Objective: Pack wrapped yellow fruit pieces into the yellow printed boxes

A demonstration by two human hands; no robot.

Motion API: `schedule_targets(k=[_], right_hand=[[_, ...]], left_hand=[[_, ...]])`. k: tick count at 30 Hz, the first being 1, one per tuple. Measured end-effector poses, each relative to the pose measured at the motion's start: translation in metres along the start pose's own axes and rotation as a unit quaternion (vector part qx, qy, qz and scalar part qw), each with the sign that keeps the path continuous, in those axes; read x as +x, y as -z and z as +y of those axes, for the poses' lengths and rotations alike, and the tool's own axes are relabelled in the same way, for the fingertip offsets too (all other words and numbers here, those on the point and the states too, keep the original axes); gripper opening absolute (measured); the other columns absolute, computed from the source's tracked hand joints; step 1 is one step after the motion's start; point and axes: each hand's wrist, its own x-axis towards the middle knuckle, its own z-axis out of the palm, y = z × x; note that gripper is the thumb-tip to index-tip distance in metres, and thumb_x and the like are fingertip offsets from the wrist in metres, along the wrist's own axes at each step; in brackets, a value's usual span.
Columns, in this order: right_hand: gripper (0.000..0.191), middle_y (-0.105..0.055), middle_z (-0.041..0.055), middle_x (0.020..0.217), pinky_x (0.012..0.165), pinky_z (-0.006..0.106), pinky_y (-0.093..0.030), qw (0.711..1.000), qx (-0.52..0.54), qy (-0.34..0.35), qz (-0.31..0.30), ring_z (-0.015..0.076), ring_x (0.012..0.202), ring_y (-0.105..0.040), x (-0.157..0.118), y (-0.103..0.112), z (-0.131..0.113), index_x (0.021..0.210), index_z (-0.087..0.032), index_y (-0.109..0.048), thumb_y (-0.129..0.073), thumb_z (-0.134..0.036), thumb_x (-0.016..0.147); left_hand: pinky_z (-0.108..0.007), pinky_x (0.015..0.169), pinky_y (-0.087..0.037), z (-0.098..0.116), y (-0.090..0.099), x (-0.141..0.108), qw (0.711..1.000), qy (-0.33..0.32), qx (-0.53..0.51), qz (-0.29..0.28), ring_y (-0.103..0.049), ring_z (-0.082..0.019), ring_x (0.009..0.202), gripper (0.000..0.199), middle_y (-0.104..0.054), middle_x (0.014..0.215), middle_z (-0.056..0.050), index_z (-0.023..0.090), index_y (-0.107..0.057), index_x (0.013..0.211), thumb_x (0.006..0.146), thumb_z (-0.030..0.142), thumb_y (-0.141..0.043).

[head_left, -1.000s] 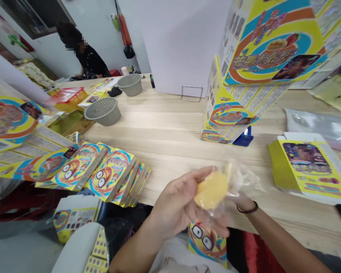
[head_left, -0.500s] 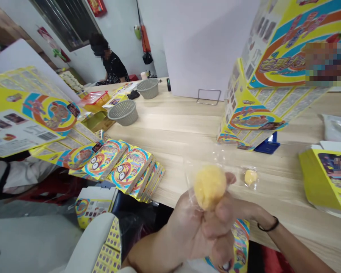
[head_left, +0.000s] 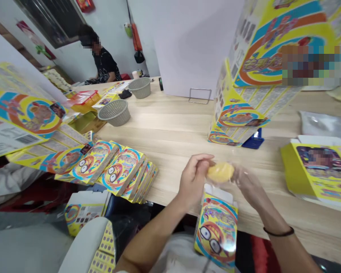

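Observation:
A yellow, rounded soft-looking piece in a clear wrapper is held between my two hands above the table's near edge. My left hand is closed on its left side, thumb and fingers pinching. At the other end my right hand, slightly blurred, grips the clear film. Right below them, a yellow printed carton with a cartoon face in glasses leans at the table edge, its white top flaps raised. No hand touches the carton.
Similar cartons lie overlapped on the left. Tall display boxes stand at the back right, near a blue tray. An open yellow box sits far right. Grey baskets are farther back. A person sits across the room.
My left hand has lowered the wrapped yellow piece from close to the camera toward the table edge. My right hand now meets it at the wrapper. The carton below has come into fuller view.

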Motion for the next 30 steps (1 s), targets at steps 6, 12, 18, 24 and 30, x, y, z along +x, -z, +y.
schedule_targets(k=[6, 12, 18, 24, 30], right_hand=[[0.050, -0.064, 0.0042, 0.082, 0.068, 0.033, -0.048, 0.990, -0.126, -0.032, -0.052, 0.0194, 0.074, -0.060, -0.013, 0.015, 0.018, 0.119, -0.019, -0.048, -0.055, -0.048, 0.079], [0.026, -0.063, 0.0017, 0.066, 0.065, 0.029, -0.041, 0.973, -0.189, -0.027, -0.126, 0.0173, 0.066, -0.055, -0.041, 0.013, 0.018, 0.070, -0.019, -0.065, -0.060, -0.045, 0.074], [0.044, -0.055, 0.0020, 0.053, 0.068, 0.031, -0.034, 0.893, -0.389, 0.049, -0.222, 0.0162, 0.064, -0.048, -0.050, 0.004, 0.000, 0.051, -0.018, -0.060, -0.047, -0.044, 0.083], [0.032, -0.064, 0.0104, 0.097, 0.086, 0.039, -0.039, 0.955, -0.294, 0.037, -0.030, 0.0269, 0.097, -0.054, -0.068, -0.014, 0.024, 0.060, -0.019, -0.065, -0.061, -0.049, 0.070], [0.047, -0.067, 0.0078, 0.098, 0.074, 0.033, -0.052, 0.985, 0.057, -0.107, 0.124, 0.0247, 0.088, -0.063, -0.094, -0.041, 0.040, 0.099, -0.022, -0.062, -0.067, -0.052, 0.062]], left_hand=[[-0.025, 0.083, -0.043, -0.106, 0.016, 0.033, 0.915, 0.001, 0.351, -0.198, -0.058, -0.015, 0.090, 0.021, -0.065, 0.096, -0.004, 0.018, -0.061, 0.094, 0.087, 0.023, -0.043], [-0.021, 0.066, -0.041, -0.117, 0.026, 0.006, 0.861, 0.022, 0.369, -0.348, -0.055, -0.013, 0.069, 0.023, -0.063, 0.070, -0.002, 0.016, -0.066, 0.070, 0.083, 0.027, -0.051], [-0.020, 0.052, -0.034, -0.104, 0.029, -0.006, 0.812, 0.040, 0.421, -0.403, -0.045, -0.010, 0.052, 0.028, -0.059, 0.057, 0.000, 0.014, -0.066, 0.064, 0.083, 0.027, -0.050], [-0.029, 0.085, -0.039, -0.090, 0.037, -0.018, 0.838, -0.002, 0.432, -0.334, -0.056, -0.017, 0.084, 0.022, -0.066, 0.081, -0.004, 0.019, -0.070, 0.074, 0.082, 0.031, -0.053], [-0.036, 0.104, -0.030, -0.113, 0.044, -0.074, 0.969, 0.102, 0.226, -0.015, -0.036, -0.023, 0.126, 0.041, -0.038, 0.136, -0.010, 0.022, -0.053, 0.117, 0.080, 0.040, -0.055]])
